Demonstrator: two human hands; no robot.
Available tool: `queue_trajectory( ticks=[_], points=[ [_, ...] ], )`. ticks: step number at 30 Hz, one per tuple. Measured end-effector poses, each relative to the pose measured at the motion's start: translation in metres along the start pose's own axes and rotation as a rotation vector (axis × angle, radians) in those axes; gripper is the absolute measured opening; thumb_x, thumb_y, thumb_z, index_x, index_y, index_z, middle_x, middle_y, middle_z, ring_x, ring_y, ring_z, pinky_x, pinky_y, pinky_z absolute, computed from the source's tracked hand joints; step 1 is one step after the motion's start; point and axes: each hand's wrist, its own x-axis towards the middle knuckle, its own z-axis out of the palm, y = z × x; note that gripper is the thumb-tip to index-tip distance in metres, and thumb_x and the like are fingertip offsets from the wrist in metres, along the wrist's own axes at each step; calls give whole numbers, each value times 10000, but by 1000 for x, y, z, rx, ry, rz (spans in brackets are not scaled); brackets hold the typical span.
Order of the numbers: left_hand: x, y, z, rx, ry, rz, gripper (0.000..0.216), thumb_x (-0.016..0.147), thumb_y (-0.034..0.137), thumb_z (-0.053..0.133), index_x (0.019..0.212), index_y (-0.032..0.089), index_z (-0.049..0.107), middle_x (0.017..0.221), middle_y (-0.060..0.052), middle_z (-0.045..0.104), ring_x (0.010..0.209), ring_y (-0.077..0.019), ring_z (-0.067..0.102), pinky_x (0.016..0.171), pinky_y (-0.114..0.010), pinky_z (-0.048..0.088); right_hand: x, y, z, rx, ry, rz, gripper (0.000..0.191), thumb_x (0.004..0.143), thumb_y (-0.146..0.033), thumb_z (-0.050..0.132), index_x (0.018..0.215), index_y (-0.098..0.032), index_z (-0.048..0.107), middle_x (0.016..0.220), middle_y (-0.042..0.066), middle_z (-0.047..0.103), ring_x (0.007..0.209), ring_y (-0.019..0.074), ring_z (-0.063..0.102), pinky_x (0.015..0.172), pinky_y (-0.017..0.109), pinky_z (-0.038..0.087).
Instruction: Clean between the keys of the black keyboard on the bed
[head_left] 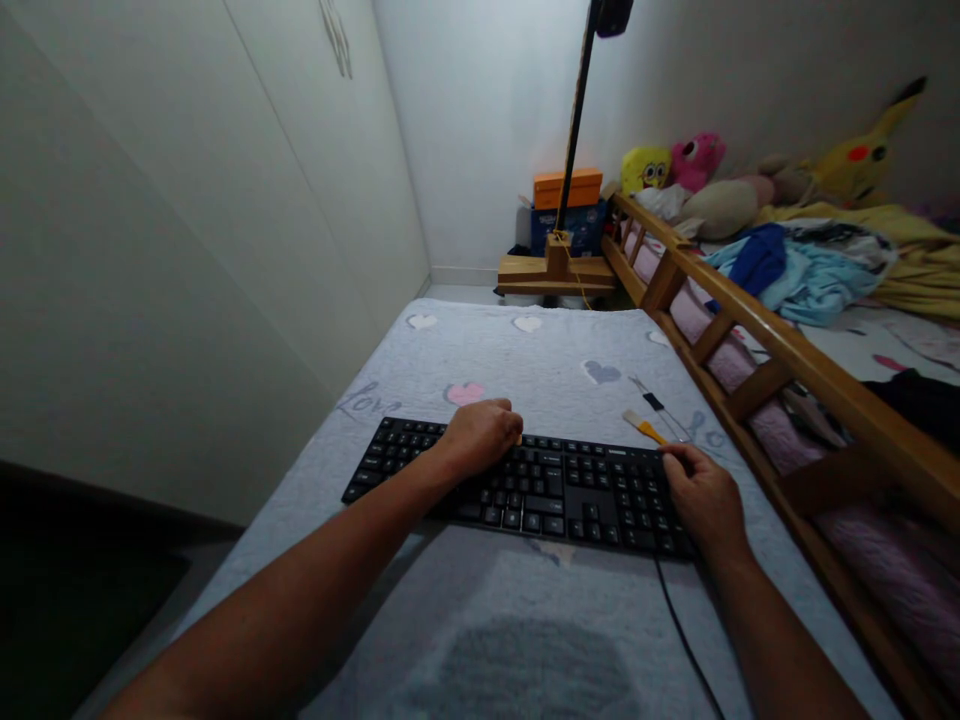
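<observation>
A black computer keyboard (577,500) lies on the patterned cloth, its cable (679,620) running toward me from the right part of the near edge. Over the upper middle keys, my left hand (480,437) is closed, and a small yellowish bit shows under its fingers; what it is I cannot make out. My right hand (701,495) grips the keyboard's right end, thumb on top. Just beyond that hand lies a small flat brush (643,427) with a yellow handle. Beside the brush is a wire keycap puller (654,402) with a black middle.
The grey-blue cloth (517,350) with hearts covers the surface. A wooden bed rail (810,350) runs along the right, with plush toys and bedding behind it. White cabinet doors (300,200) stand at left. At the far end are a wooden stand (559,265) and an orange box (568,187).
</observation>
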Motion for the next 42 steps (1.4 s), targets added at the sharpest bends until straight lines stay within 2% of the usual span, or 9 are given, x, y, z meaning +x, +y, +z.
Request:
queue_trajectory(
  ticks=[17, 34, 42],
  points=[
    [-24, -39, -5, 11, 2, -95, 198, 921, 287, 595, 937, 219, 780, 993, -46, 725, 834, -182, 663, 665, -255, 423, 0, -1, 1, 1, 20, -8, 395, 730, -466, 500, 850, -182, 746, 631, 44, 676, 565, 216, 595, 553, 315, 408],
    [-52, -79, -7, -11, 68, -185, 190, 912, 275, 594, 910, 230, 778, 972, -33, 718, 826, -169, 659, 674, -243, 420, 0, -1, 1, 4, 44, -39, 377, 730, -458, 508, 828, -185, 750, 639, 48, 683, 573, 210, 585, 551, 308, 398],
    [-64, -86, -12, -19, 70, -219, 212, 924, 315, 585, 926, 233, 780, 959, -38, 709, 835, -172, 656, 685, -250, 421, 1, 1, 1, -24, 37, -36, 385, 726, -469, 506, 836, -194, 751, 665, 52, 690, 618, 228, 606, 598, 323, 423]
  ],
)
